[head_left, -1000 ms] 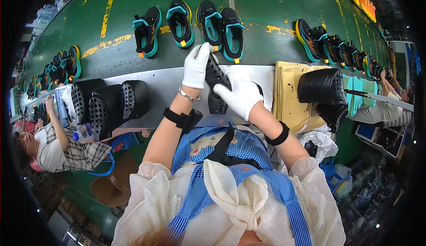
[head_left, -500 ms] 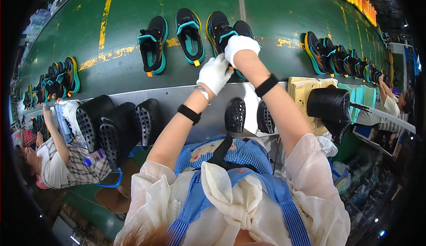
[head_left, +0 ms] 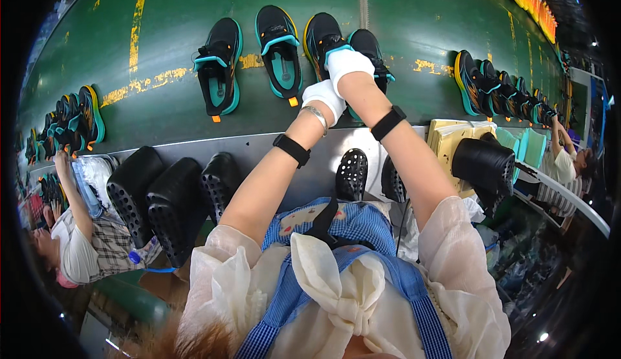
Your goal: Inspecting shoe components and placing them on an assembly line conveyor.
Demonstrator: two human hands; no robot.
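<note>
Both my hands wear white gloves and meet over a black running shoe (head_left: 318,32) with a turquoise collar and a yellow sole edge. My right hand (head_left: 349,66) lies over the shoe's opening, its fingers hidden beyond the glove. Tucked against my right wrist, my left hand (head_left: 326,97) is by the heel end; its fingers are out of sight too. Just right of them, another black shoe (head_left: 367,45) is partly covered by my right hand. To the left stand two matching shoes, one with a turquoise insole (head_left: 283,68) and one farther left (head_left: 223,42).
A green surface (head_left: 187,10) with worn yellow lines carries more shoes in rows at left (head_left: 90,116) and right (head_left: 467,84). Along the metal edge (head_left: 278,158) are several black perforated forms (head_left: 132,191), yellowish sheets (head_left: 446,142) and co-workers at both sides.
My left hand has moved right and in against my right wrist, hiding its fingers. My right hand stays over the same shoe. The whole view has shifted a little.
</note>
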